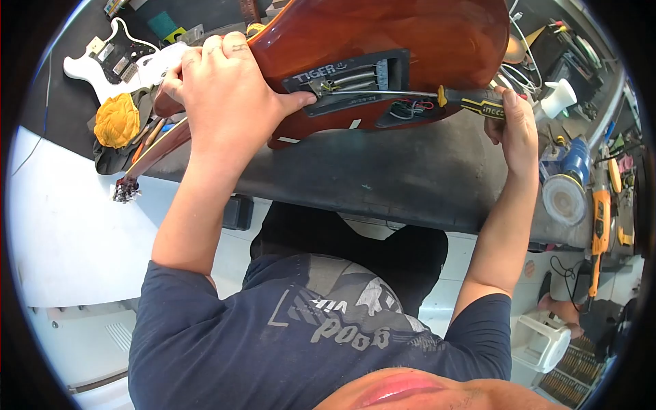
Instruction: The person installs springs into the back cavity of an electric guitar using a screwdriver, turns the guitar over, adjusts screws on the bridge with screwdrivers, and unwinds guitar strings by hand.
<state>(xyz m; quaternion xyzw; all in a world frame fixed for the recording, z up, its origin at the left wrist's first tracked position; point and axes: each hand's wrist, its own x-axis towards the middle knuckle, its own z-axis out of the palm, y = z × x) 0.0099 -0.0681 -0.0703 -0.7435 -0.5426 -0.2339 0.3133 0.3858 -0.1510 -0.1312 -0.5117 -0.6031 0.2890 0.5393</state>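
A brown electric guitar (437,41) stands tilted on the dark bench with its back toward me. The spring cavity (355,80) in its back is uncovered and shows metal springs; a second opening (406,109) shows coloured wires. My left hand (225,89) grips the guitar's body near the neck, its thumb by the end of the spring cavity. In my right hand (512,126) is a screwdriver (478,102) with a black and yellow handle. Its long shaft lies across the cavity, the tip close to my left thumb. Whether the tip sits on a screw I cannot tell.
A white guitar body (96,75) and a yellow cloth-like bundle (117,120) lie on the bench (383,171) at left. Cables, a blue power tool with a round disc (566,198) and an orange tool (600,225) are at right. A white stool (543,342) stands below.
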